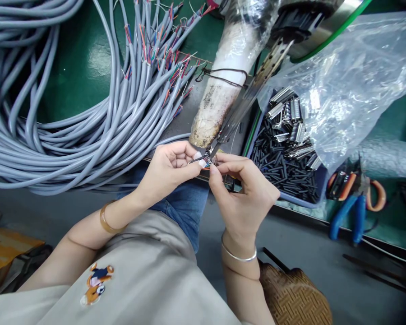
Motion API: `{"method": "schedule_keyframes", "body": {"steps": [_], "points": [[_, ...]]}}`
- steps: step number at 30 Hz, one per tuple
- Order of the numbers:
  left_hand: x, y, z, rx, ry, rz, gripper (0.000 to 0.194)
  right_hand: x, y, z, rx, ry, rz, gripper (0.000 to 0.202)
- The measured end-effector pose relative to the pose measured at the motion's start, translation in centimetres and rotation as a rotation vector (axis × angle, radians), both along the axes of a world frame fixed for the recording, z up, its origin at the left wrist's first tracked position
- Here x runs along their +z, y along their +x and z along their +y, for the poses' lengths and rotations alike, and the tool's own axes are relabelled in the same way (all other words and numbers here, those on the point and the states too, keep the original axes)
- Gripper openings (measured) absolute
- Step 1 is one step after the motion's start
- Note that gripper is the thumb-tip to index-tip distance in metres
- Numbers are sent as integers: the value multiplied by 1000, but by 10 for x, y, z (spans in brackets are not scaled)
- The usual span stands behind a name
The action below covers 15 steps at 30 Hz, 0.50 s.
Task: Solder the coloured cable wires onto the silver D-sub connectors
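Observation:
Coloured wires (206,164) at a grey cable's end lie between my two hands, in the middle of the view. My left hand (176,164) is closed around the cable end, thumb and fingers pinched near the wires. From the right, my right hand (240,185) pinches a thin wire between thumb and forefinger. A soldering iron (262,72) with a perforated metal shaft slants down, its dark tip close above the wires. A small metal part shows between the fingers; its shape is mostly hidden. Just above the hands ends a stained, plastic-wrapped white tube (219,95).
Grey cables (98,131) with stripped ends pile up at left. On the right, a blue bin (320,192) holds metal connectors (291,117) and short black sleeves (280,167), near a plastic bag (352,72). Blue-handled pliers (350,212) lie farther right. A woven stool (294,298) stands below.

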State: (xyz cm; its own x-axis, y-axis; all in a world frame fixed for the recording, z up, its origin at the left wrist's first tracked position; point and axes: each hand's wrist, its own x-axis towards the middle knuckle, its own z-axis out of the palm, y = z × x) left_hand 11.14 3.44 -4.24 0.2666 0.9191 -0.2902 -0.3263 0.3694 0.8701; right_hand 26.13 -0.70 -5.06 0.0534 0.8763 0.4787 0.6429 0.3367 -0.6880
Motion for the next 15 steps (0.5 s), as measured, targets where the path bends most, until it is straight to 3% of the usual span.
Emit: {"method": "schedule_keyframes", "body": {"steps": [15], "points": [[-4,0,-1,15,50,108,34,1,-1,-2,1,73,-124,15]]}}
